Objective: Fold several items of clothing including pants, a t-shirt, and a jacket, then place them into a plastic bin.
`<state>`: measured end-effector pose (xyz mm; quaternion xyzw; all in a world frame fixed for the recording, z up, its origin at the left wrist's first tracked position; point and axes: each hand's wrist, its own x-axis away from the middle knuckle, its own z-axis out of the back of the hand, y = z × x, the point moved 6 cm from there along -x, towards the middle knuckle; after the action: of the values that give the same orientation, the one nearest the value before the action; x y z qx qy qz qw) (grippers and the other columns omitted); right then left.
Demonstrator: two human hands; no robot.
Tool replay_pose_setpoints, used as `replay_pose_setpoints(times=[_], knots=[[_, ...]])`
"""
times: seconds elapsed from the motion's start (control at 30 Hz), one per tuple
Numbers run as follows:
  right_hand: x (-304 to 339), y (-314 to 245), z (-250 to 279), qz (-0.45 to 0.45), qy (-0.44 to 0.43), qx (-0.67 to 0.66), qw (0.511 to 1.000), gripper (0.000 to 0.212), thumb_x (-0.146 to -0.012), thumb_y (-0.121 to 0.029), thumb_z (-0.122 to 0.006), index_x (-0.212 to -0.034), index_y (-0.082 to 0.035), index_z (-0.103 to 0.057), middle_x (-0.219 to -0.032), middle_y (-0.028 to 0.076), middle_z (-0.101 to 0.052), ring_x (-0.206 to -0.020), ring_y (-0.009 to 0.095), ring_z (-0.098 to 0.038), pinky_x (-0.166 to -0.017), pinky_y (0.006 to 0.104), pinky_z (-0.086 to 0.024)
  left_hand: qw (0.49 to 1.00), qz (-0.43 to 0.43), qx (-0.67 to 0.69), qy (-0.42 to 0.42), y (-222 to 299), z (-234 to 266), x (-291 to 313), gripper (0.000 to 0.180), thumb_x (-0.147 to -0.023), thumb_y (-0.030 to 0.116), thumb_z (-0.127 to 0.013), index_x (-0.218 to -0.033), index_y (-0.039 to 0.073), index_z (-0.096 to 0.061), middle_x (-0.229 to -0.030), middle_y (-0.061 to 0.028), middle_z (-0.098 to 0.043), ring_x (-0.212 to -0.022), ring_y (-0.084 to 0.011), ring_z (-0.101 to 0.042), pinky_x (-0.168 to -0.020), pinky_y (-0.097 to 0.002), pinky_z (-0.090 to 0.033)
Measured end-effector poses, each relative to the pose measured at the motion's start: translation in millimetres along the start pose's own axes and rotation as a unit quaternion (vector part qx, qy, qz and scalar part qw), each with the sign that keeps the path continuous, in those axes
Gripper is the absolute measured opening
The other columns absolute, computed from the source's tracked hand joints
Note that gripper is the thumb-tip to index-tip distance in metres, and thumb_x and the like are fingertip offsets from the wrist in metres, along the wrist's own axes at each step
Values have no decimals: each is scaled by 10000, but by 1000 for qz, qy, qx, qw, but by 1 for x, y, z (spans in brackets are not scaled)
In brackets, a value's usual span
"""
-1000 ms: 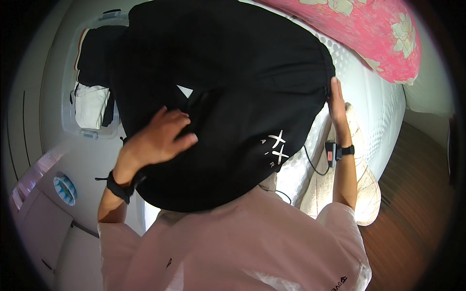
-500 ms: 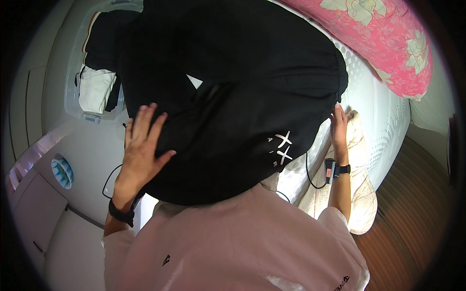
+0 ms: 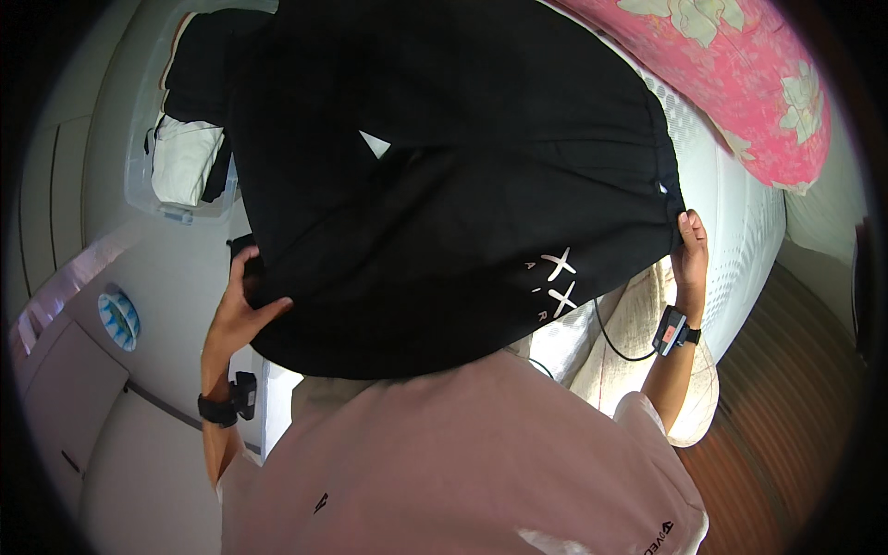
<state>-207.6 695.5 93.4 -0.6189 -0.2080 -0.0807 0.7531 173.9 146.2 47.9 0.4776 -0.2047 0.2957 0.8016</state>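
Note:
A large black garment with small white cross marks near its lower right hangs spread in front of me, over the white bed. My left hand pinches its lower left edge, fingers curled into the cloth. My right hand grips its right edge beside the mattress side. Both wrists carry black bands with small devices. The garment hides most of the bed surface behind it.
A pink flowered cover lies across the bed at the upper right. A clear plastic bin with white and black folded clothes sits at the upper left. A cream cushion and a black cable lie by the bed; wooden floor shows at the right.
My left hand slid from flat on the garment's front down to its lower left edge and took hold. The garment now hangs wider and lower. My right hand stayed on the right edge.

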Motion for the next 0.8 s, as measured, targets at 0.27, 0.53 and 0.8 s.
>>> replay_pose_setpoints(times=[0.27, 0.53, 0.8], knots=[[-17, 7, 8, 0, -80, 89, 993, 281, -975, -174, -565, -726, -143, -438, -685, -80, -423, -627, 25, -364, -609, 182, -305, 941, 5, -79, -328, 21, 28, 31, 402, -725, 157, -795, -1072, 10, -654, -958, -108, -698, -868, -215, -651, -797, -290, -502], [-26, 44, -22, -54, -107, 114, 986, 321, -1022, -285, -471, -1068, -13, -633, -1002, -30, -633, -930, 49, -538, -880, 214, -403, 897, 95, -278, -331, -178, -70, 22, 393, -814, 99, -647, -1190, 1, -589, -1146, -202, -645, -1007, -298, -647, -898, -360, -498], [-53, 106, -18, -47, -116, -6, 992, 229, -1013, -227, -448, -998, -46, -588, -967, -17, -588, -912, 93, -545, -852, 249, -448, 962, 54, -250, -96, -230, -37, 63, 154, -849, 47, -611, -971, -46, -620, -817, -152, -675, -628, -184, -577, -598, -315, -497]])
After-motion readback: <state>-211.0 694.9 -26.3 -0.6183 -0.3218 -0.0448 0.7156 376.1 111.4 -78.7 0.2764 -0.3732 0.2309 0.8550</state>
